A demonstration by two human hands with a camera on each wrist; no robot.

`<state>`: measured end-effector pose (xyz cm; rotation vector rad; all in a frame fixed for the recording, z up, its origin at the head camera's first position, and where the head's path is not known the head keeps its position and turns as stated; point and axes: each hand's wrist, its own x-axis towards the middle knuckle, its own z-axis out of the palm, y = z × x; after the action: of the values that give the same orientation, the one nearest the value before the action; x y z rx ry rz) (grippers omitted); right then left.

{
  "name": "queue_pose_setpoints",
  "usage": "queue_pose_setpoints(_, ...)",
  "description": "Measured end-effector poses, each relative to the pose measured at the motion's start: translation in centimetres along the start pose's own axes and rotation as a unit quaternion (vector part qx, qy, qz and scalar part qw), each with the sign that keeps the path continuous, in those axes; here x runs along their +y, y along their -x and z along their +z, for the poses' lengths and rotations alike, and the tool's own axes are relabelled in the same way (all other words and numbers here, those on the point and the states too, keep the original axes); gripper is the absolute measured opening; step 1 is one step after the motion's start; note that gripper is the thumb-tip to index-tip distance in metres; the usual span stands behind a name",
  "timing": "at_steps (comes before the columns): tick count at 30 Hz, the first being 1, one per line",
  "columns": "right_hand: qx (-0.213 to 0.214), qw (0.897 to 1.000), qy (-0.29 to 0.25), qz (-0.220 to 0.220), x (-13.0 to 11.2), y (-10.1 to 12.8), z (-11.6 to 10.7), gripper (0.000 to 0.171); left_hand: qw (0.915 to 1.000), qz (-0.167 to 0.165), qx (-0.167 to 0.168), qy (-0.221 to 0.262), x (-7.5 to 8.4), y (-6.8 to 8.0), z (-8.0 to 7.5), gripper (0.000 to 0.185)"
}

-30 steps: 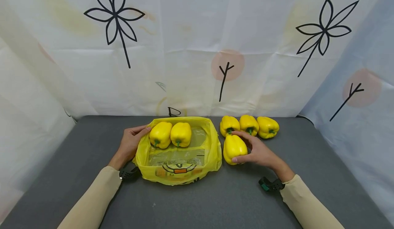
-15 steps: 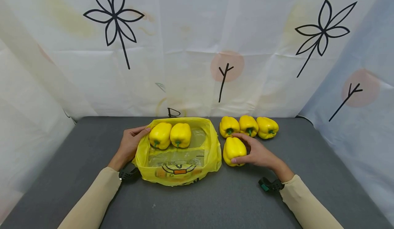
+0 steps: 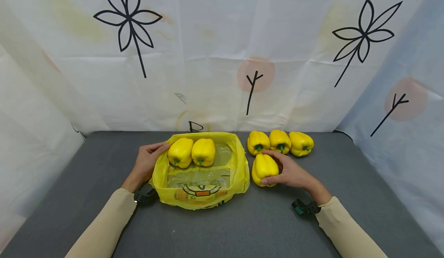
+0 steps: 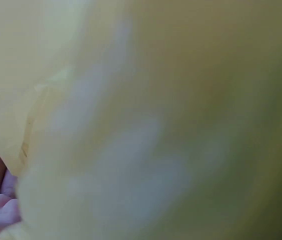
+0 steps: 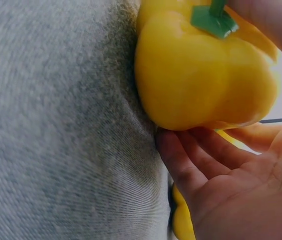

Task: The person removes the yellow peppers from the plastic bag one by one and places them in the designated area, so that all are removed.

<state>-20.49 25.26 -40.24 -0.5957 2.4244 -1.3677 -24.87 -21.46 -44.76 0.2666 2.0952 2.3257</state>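
The thin bag point(image 3: 201, 201), pinched by the left hand point(image 3: 147, 161) at its ten o'clock, might fold inward if that hold slackens. At the bag's three o'clock, the right hand point(image 3: 289, 170) grips a pepper point(image 3: 263, 168) on the table point(image 3: 222, 233); slick skin might let it slip. It looks glossy, lobed, yellow.

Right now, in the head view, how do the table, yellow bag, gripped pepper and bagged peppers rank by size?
1. Table
2. Yellow bag
3. Gripped pepper and either bagged pepper: too alike to rank
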Motion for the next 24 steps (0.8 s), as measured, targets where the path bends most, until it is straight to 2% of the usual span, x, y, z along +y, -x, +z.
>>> queue_pose_setpoints(8,0.024,1.0,0.013,0.008,0.13,-0.05,0.16,0.091,1.0,-0.001,-0.001,0.005,-0.01,0.02,0.0,0.052)
queue_pose_setpoints(19,0.024,1.0,0.005,0.002,0.16,-0.07,0.11,0.089,1.0,0.001,-0.001,0.003,-0.03,0.04,0.01,0.051)
queue_pose_setpoints(24,0.025,1.0,0.018,0.002,0.17,-0.12,0.0,0.09,1.0,-0.001,0.0,0.005,0.01,0.0,0.02,0.052)
